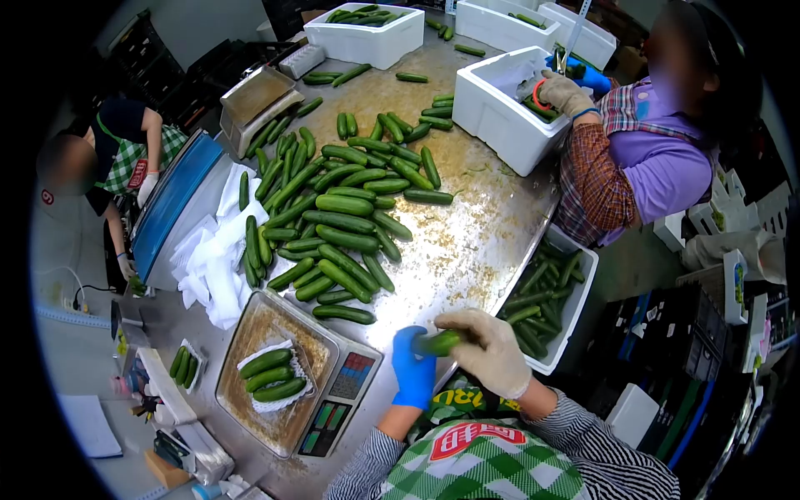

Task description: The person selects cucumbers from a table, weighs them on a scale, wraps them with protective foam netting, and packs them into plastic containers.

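Note:
My left hand (414, 368), in a blue glove, closes around one end of a green cucumber (440, 342). Around the other end are the fingers of my right hand (493, 357), in a beige glove. The cucumber is slightly blurred and partly covered by both hands. To the left, a digital scale (340, 398) carries a white foam tray (293, 400) with several cucumbers side by side. Beyond my hands, a large pile of cucumbers (346, 222) lies on the metal table (467, 242).
A foam box (593, 258) full of cucumbers stands at the table's right edge. Across from it, a co-worker (642, 158) holds red-handled scissors (542, 96) over a white box (500, 125). White cloth (212, 262) and another filled tray (193, 377) lie left. Another person (125, 158) bends at far left.

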Motion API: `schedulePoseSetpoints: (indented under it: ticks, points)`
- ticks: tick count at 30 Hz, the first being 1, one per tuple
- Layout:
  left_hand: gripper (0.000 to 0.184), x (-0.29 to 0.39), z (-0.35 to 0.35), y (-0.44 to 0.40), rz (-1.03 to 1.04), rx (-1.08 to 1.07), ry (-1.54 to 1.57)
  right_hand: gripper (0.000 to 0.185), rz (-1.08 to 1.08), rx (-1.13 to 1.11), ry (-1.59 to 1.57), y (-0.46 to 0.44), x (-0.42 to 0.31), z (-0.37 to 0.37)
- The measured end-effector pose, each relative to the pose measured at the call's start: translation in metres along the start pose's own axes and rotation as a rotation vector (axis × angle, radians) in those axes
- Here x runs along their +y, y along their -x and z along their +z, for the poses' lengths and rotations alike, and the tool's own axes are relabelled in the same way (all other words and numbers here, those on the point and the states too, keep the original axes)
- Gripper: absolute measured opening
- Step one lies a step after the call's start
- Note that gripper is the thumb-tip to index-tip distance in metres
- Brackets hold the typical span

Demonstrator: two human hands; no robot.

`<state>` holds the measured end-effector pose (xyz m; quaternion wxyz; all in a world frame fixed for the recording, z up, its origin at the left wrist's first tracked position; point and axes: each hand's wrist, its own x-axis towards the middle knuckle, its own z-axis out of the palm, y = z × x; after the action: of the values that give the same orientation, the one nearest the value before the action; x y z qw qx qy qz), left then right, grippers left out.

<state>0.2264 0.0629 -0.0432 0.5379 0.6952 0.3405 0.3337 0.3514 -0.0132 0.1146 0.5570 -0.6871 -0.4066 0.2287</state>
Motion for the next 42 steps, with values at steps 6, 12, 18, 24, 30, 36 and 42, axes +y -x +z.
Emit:
schedulePoseSetpoints:
  ticks: [6,12,18,24,30,36,42]
  points:
    - [0.063,0.03,0.044,0.003,-0.022,-0.674,-0.148,0.022,0.157,0.173,0.425,0.007,0.046,-0.08]
    - [0.052,0.009,0.055,0.002,0.05,-0.993,-0.221,0.037,0.461,0.264,1.096,0.023,0.154,-0.156]
    - [0.035,-0.011,0.035,-0.011,-0.034,-0.93,-0.311,0.039,0.335,0.118,0.7,-0.068,0.151,-0.081]
    - [0.033,-0.013,0.022,-0.021,-0.151,-0.745,-0.288,0.032,0.146,-0.239,0.484,-0.192,0.125,0.021]
    - [0.029,-0.006,-0.005,-0.036,-0.241,-0.525,-0.311,0.03,-0.014,-0.224,0.42,-0.247,0.141,0.066]
    - [0.028,-0.022,-0.018,-0.032,-0.277,-0.414,-0.304,0.027,-0.003,-0.373,0.416,-0.253,0.159,0.085]
    - [0.027,-0.003,-0.016,-0.059,-0.337,-0.41,-0.203,0.022,-0.118,-0.388,0.435,-0.263,0.159,0.093]
